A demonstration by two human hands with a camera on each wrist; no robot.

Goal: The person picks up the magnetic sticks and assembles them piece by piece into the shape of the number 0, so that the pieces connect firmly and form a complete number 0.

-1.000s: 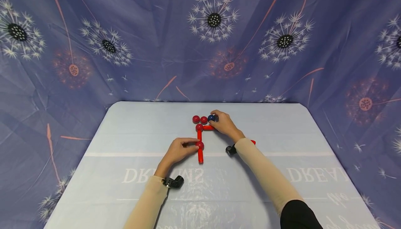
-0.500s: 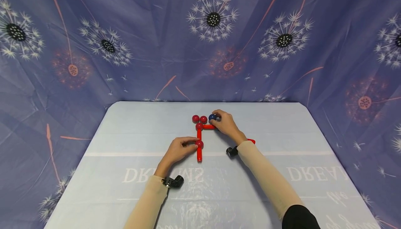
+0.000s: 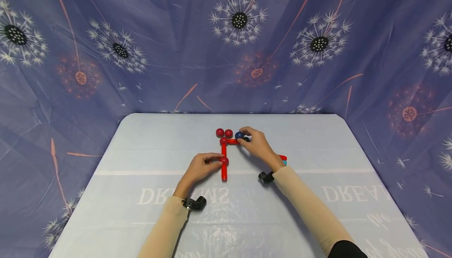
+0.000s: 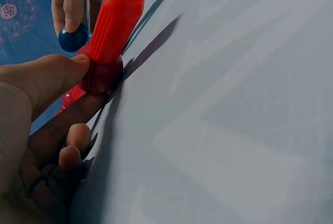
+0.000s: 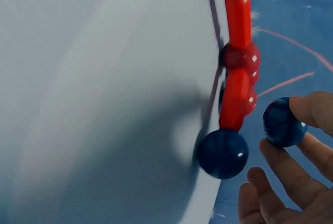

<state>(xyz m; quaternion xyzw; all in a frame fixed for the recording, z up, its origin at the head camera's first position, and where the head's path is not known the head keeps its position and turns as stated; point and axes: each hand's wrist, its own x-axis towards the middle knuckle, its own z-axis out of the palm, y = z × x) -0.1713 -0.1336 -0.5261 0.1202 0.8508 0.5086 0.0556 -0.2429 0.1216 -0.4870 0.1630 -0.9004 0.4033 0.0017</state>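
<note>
My left hand (image 3: 202,168) pinches a red ball (image 3: 224,160) between thumb and fingers. This ball joins two red rods; the nearer rod (image 4: 117,23) points toward me. At the far end of the other rod sits a second red ball (image 3: 224,141), from which a red rod (image 5: 235,99) runs right to a blue ball (image 5: 223,153) at the table surface. My right hand (image 3: 257,144) holds another blue ball (image 5: 283,122) with its thumb and fingertips, apart from the blue ball on the rod and close beside it.
Two loose red balls (image 3: 220,132) lie side by side just beyond the joined pieces. Past my right wrist, a red piece (image 3: 283,157) and a light-blue piece (image 3: 285,163) show, partly hidden. A patterned curtain (image 3: 190,54) hangs behind the table (image 3: 148,140).
The blue ball in my right hand has moved away from the loose red balls, slightly right and nearer to me. My left hand keeps its grip on the red ball.
</note>
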